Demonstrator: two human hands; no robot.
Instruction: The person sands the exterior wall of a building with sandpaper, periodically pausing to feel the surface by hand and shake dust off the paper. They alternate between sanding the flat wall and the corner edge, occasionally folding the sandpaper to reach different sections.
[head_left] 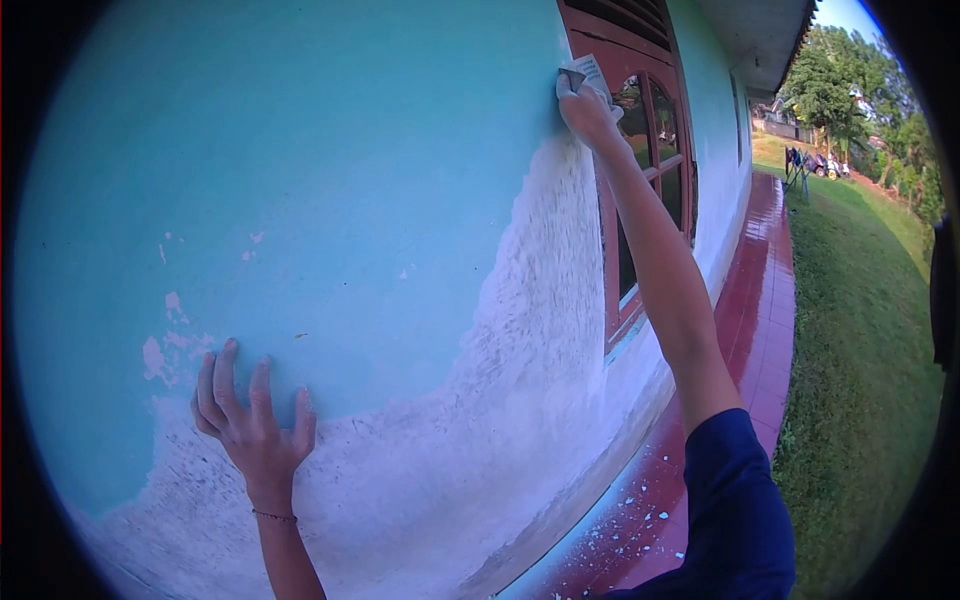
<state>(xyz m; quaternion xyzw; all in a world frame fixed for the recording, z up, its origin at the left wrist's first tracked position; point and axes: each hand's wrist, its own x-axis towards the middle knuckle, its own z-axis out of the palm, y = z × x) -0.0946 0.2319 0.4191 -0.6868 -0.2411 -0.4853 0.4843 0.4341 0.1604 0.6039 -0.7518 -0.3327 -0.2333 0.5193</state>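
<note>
My left hand (250, 420) rests on the turquoise wall (330, 230) with its fingers spread, just above the lower edge of the paint. High up beside the window frame (610, 300), my right hand (590, 112) grips a piece of sandpaper (594, 75), its printed pale backing and a dark face both showing. The sandpaper is at the wall's painted edge; whether it presses flat there is hard to see. Below that hand, a bare whitish patch (545, 270) runs down and across the wall's lower part. Small chipped spots (172, 305) mark the paint above my left hand.
Paint flakes (640, 510) lie scattered on the red tiled walkway (745, 320) along the wall's foot. A brown window with glass panes (668, 120) is set in the wall. Grass (850, 330) borders the walkway, with a rack (797, 165) and trees (840, 85) farther off.
</note>
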